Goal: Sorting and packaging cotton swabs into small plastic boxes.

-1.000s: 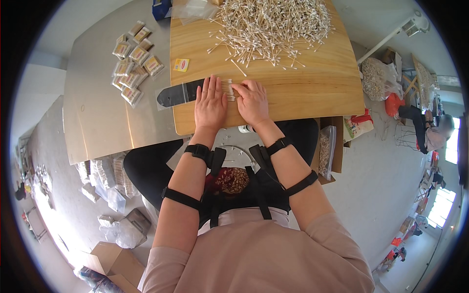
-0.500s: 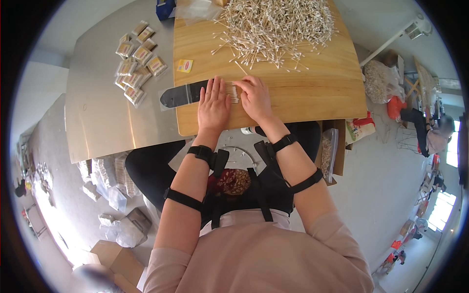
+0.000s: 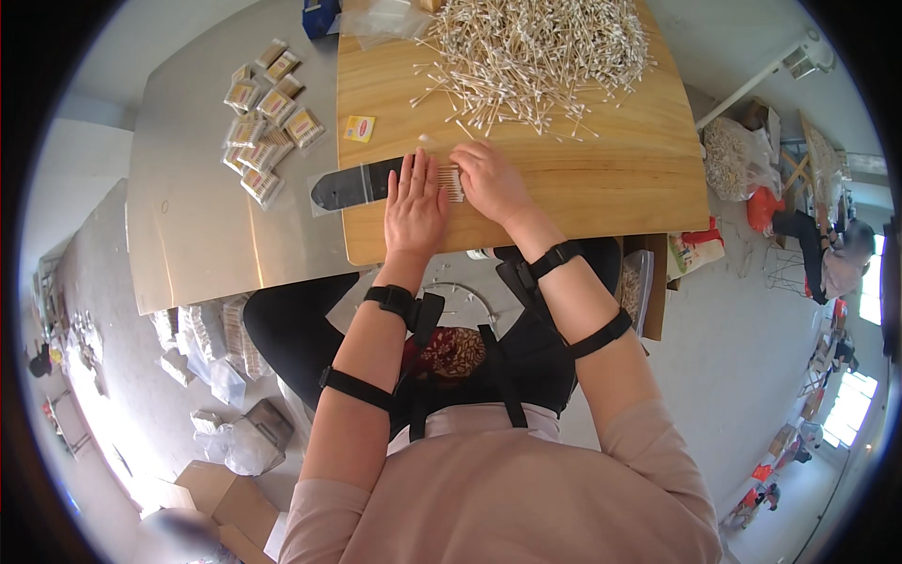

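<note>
A single row of cotton swabs [image 3: 454, 184] lies on the wooden board between my two hands. My left hand [image 3: 415, 209] rests flat, fingers stretched out side by side, over the right end of a black strip with a rounded tip [image 3: 352, 186]. Clear plastic shows around that strip, and its right end is hidden under my fingers. At the far right corner of the row, my right hand [image 3: 494, 184] has its thumb and fingers bent together. Whatever they pinch is hidden. A yellow card [image 3: 359, 129] lies beyond the strip.
Loose cotton swabs [image 3: 545, 56] form a big heap at the far side of the board [image 3: 601, 193]. Filled small packs [image 3: 272, 108] lie on the metal table [image 3: 188, 216] at left. Clear bags [image 3: 381, 23] lie at the far edge. A person [image 3: 841, 258] sits far right.
My right hand has drawn its fingers in more tightly at the row's far end, and its wrist has moved slightly right. My left hand stays flat on the strip.
</note>
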A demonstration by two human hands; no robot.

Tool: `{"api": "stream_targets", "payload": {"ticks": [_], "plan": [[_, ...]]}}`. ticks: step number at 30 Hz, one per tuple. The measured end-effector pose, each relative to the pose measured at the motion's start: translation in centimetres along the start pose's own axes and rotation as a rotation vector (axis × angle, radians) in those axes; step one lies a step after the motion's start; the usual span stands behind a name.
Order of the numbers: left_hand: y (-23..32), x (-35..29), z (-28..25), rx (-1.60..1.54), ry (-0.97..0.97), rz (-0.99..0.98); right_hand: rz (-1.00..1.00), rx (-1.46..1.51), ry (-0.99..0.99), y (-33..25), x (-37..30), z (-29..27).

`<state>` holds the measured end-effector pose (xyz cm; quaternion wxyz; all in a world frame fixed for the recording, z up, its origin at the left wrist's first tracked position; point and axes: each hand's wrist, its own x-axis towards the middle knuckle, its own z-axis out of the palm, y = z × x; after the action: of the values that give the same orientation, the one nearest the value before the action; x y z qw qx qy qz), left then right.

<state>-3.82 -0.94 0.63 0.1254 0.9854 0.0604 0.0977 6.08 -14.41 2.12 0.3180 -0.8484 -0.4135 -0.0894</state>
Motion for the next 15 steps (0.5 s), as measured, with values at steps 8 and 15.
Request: {"api": "stream_targets", "payload": {"ticks": [8,15], "plan": [[-0.5,-0.1,0.0,-0.001,0.027,0.0,0.064,-0.16,-0.013,-3.8,-2.3,-0.9],[-0.1,0.0,0.2,-0.002,-0.024,-0.006,0.105,-0.32,-0.135,-4.4,-4.1,0.7]]}}
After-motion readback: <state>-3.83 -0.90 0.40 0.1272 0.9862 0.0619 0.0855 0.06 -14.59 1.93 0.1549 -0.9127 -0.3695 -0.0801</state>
